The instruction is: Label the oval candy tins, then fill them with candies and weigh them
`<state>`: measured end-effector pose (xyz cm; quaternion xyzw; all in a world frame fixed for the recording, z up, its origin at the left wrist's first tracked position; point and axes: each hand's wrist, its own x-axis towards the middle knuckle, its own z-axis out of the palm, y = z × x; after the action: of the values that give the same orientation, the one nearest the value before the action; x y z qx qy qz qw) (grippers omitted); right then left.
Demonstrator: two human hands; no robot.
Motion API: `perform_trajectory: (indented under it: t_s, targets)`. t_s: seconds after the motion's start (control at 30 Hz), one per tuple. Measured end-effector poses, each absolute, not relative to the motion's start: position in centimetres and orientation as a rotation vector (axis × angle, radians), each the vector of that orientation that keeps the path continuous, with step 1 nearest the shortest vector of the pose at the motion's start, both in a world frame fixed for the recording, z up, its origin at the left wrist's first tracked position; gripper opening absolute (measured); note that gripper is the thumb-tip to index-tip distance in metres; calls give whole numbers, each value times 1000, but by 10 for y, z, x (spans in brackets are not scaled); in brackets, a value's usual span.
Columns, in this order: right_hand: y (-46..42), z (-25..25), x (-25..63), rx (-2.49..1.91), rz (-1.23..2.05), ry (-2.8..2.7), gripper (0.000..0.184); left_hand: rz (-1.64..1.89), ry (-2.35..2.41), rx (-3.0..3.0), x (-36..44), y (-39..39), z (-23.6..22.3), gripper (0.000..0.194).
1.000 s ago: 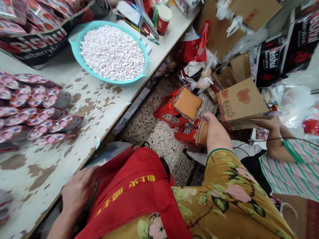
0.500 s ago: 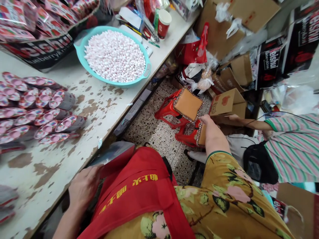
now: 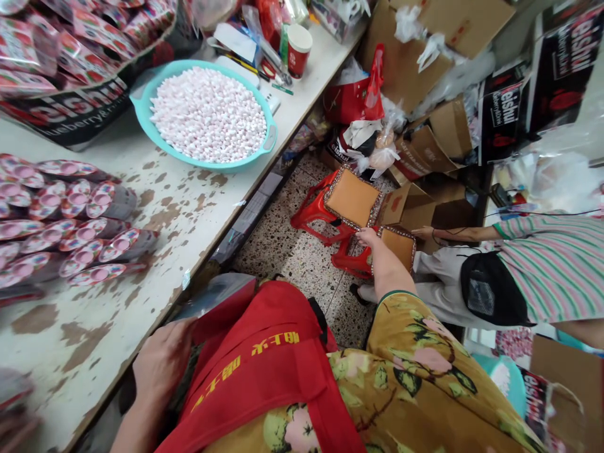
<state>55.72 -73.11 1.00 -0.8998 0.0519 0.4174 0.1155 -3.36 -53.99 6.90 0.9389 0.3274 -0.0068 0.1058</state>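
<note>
The right hand (image 3: 367,237), nearer than the left hand (image 3: 163,353), is at the edge of the farther padded stool (image 3: 353,197), which lies toward eleven o'clock. Whether either hand pinches anything, I cannot tell.

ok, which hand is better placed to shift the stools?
Right, I'd say: the right hand is down at the stools, beside their padded seats. The left hand is away from them, at the table edge.

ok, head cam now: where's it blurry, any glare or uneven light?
Head view: right hand and stools readable but slightly soft; packs at lower left smeared; brighter patch on speckled floor; plastic at right looks washed pale.
</note>
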Motion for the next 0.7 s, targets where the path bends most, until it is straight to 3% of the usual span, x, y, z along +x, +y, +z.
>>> perform_trajectory:
  t_s: [0.3, 0.53, 0.7]
  targets:
    - [-806, -9, 533, -2693, 1427, 121, 39, 198, 950, 2772, -9, -516, 51, 22]
    - [-837, 5, 599, -2920, 1120, 62, 36, 227, 754, 2708, 80, -481, 30, 22]
    - [-848, 1, 660, -3017, 878, 165, 37, 46, 594, 2640, 163, -460, 4, 26]
